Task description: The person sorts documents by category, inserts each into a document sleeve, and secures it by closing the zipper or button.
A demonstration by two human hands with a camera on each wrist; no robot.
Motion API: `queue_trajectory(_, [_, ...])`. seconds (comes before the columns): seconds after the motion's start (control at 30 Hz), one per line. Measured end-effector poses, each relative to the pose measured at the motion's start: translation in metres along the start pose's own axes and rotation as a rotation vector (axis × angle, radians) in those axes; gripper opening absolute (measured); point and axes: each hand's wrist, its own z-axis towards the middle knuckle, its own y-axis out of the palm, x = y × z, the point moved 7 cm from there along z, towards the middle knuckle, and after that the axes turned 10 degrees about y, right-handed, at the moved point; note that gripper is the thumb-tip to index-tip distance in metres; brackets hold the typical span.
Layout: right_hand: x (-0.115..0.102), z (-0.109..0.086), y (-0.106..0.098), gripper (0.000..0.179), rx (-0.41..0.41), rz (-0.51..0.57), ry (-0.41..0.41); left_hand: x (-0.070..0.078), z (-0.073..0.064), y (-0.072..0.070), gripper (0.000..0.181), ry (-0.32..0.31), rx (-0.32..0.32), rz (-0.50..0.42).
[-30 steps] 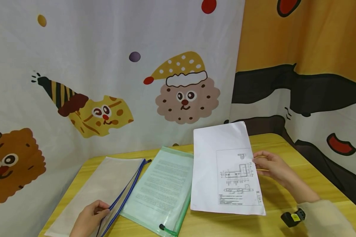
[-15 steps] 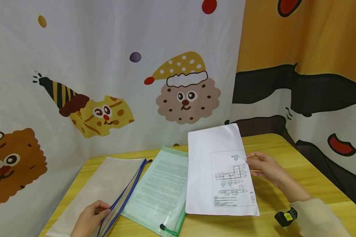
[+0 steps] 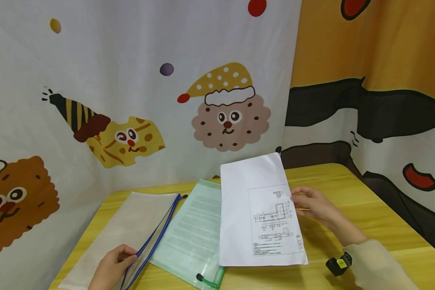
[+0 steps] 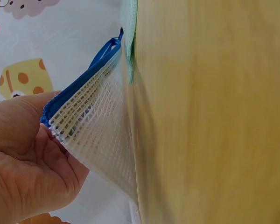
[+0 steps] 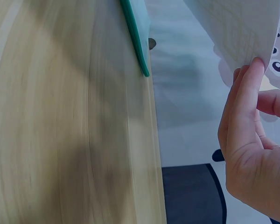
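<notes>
My left hand (image 3: 112,266) pinches the blue zipper edge of a white mesh zip pouch (image 3: 121,225) and lifts it, so the mouth gapes. In the left wrist view the mesh pouch (image 4: 100,126) rises off the table from the thumb and fingers of the left hand (image 4: 32,154). The right hand (image 3: 317,207) pinches the right edge of a white paper sheet (image 3: 246,209) printed with a technical drawing, holding it tilted above the table. From the right wrist, the right hand (image 5: 254,126) shows fingertips behind the paper (image 5: 247,32) and the thumb on its other side.
A green zip pouch (image 3: 192,229) with a printed page inside lies between the mesh pouch and the paper, partly covered by the sheet. The wooden table (image 3: 348,193) meets a cartoon-printed curtain (image 3: 137,80) at the back. A black wrist device (image 3: 338,264) hangs by the right sleeve.
The right hand has carried the paper leftward and slightly down, so it covers more of the green pouch. My left hand keeps its pinch on the mesh pouch, nearly still.
</notes>
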Motion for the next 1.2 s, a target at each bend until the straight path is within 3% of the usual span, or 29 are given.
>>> queue_trajectory(0.2, [-0.001,0.006,0.011,0.036,-0.017,0.002,0.005,0.003,0.0,-0.002,0.007,0.038,0.027,0.031])
queue_trajectory(0.5, [-0.005,0.012,0.027,0.031,-0.049,0.01,-0.005,0.0,-0.002,-0.001,0.006,0.01,0.028,-0.002])
queue_trajectory(0.87, [-0.003,0.018,0.047,0.03,-0.069,0.024,0.022,0.003,-0.004,-0.004,0.006,0.027,0.051,0.008])
queue_trajectory(1.2, [0.005,0.027,0.072,0.026,-0.152,0.046,0.039,0.007,-0.005,-0.006,0.005,0.056,0.07,0.038])
